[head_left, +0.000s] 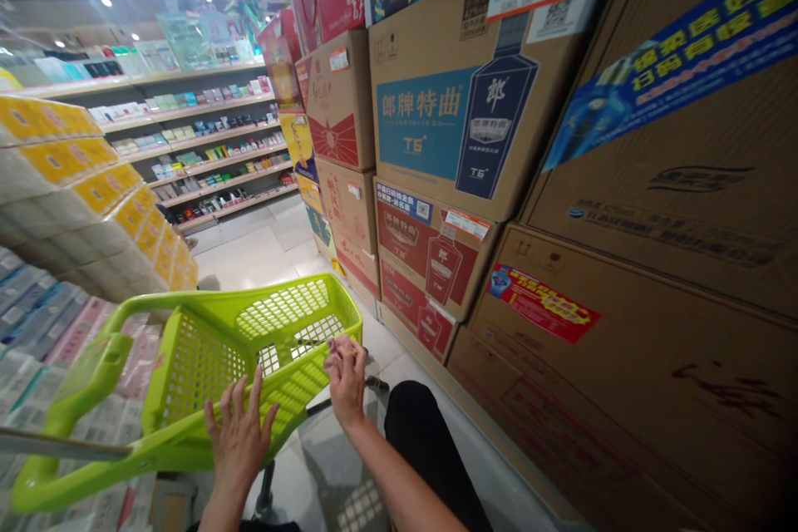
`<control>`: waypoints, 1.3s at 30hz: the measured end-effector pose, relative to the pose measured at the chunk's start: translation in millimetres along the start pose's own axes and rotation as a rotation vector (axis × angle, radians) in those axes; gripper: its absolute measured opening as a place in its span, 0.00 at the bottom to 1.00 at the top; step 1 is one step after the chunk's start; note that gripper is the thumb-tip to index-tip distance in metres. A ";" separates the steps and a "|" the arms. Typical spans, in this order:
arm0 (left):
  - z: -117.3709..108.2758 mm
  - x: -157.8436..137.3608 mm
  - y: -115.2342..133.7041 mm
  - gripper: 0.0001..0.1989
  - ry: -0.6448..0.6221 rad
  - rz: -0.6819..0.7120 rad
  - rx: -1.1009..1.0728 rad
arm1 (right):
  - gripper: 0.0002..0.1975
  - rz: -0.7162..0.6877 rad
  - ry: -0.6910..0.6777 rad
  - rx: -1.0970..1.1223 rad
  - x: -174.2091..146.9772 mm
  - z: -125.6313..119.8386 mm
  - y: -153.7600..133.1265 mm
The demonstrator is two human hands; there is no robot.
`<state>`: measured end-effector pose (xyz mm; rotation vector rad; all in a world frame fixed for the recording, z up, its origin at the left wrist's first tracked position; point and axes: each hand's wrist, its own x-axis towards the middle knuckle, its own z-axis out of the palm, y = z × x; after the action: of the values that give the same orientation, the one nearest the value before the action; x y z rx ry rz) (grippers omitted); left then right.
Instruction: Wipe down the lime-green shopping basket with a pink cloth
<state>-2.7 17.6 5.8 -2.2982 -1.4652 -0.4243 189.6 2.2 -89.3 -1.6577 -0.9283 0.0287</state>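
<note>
A lime-green plastic shopping cart with perforated walls stands in front of me, its basket tilted across the view. On its near rim, toward the front corner, my right hand is closed around a crumpled pinkish-grey cloth that touches the rim. My left hand rests against the near side of the same rim with its fingers spread, holding nothing. Part of the cart's inner floor shows through the basket opening, and the near wall hides the rest.
Stacked cardboard boxes form a wall along my right. Packs with yellow tops and wrapped packages are piled on the left. Beyond the tiled floor stand shelves of small goods. My dark-clothed knee is close by.
</note>
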 end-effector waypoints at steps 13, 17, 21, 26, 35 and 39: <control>-11.8 -6.9 -29.8 0.25 0.038 0.105 -0.040 | 0.22 -0.068 -0.149 -0.088 -26.7 8.4 -24.3; -22.2 -10.4 -53.3 0.23 0.078 0.046 -0.017 | 0.20 -0.056 -0.236 -0.104 -35.3 3.6 -34.0; -33.1 -14.8 -67.7 0.22 0.103 -0.009 0.004 | 0.17 -0.157 -0.167 0.003 -29.3 3.7 -61.9; -37.6 -19.9 -71.8 0.22 0.114 -0.015 -0.014 | 0.19 -0.363 -0.335 -0.052 -49.3 15.6 -58.8; -41.9 -31.7 -80.9 0.23 0.144 -0.060 -0.038 | 0.21 -0.256 -0.249 -0.021 -68.2 21.9 -69.6; -45.6 -39.6 -87.7 0.23 0.153 -0.045 -0.064 | 0.22 -0.315 -0.422 -0.064 -82.0 25.7 -71.5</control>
<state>-101.0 -1.7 41.9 -2.2301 -1.4494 -0.6537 81.9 -23.7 -74.4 -1.5744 -1.5168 0.1401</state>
